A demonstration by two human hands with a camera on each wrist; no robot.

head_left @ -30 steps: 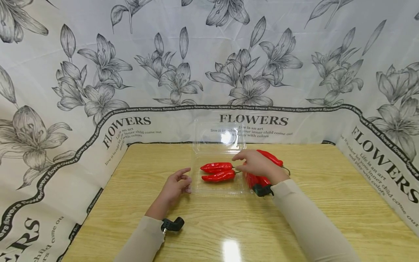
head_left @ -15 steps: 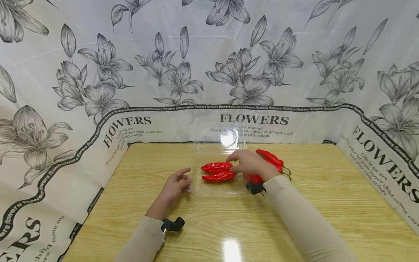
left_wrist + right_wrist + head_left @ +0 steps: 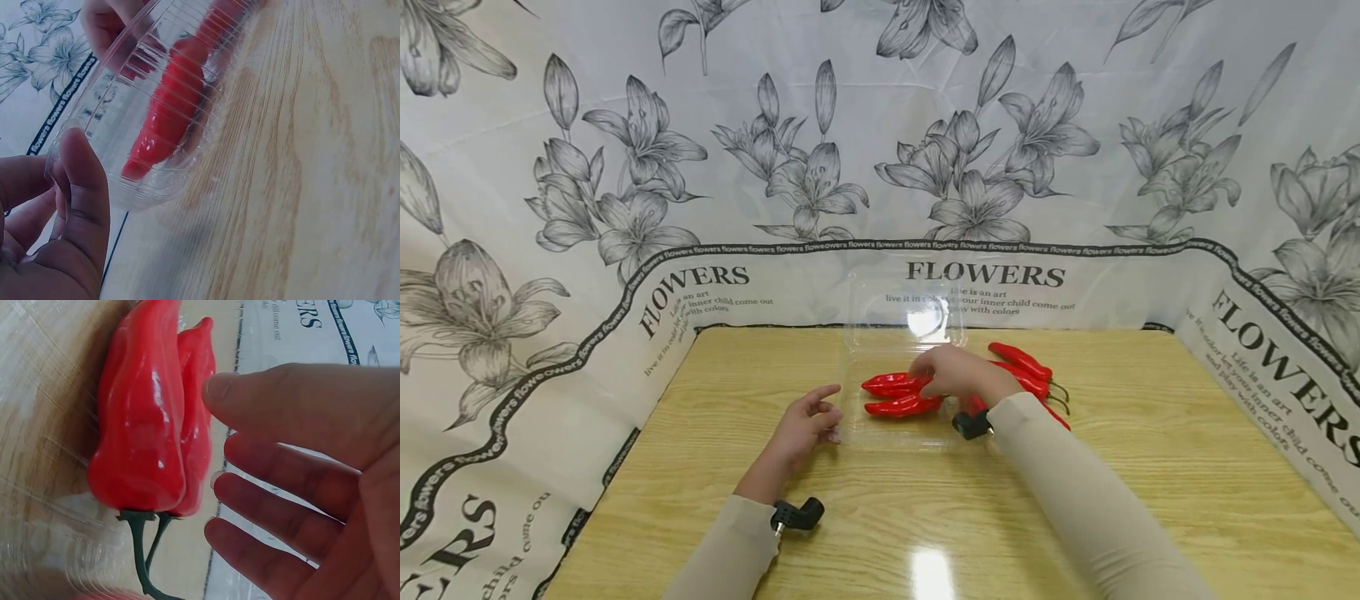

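Observation:
A clear plastic clamshell box (image 3: 887,435) stands mid-table with its lid (image 3: 880,312) raised at the back. Inside lie two glossy red chili peppers, the front one (image 3: 902,406) and the rear one (image 3: 891,384), green stems toward the right. My left hand (image 3: 808,423) pinches the box's left rim between thumb (image 3: 84,169) and fingers. Over the box, my right hand (image 3: 958,373) covers the stem end of the rear pepper in the head view. In the right wrist view its thumb tip is right at that pepper's edge, with the other fingers loosely extended beside it.
More red peppers (image 3: 1021,360) lie on the wooden table (image 3: 850,517) right of the box, partly behind my right hand and sleeve. Flower-printed cloth (image 3: 805,287) walls the back and sides. Each wrist wears a small black camera (image 3: 797,512).
My right hand has moved left from the loose peppers to over the box, uncovering more of those on the right. The left hand and the two boxed peppers have stayed in place.

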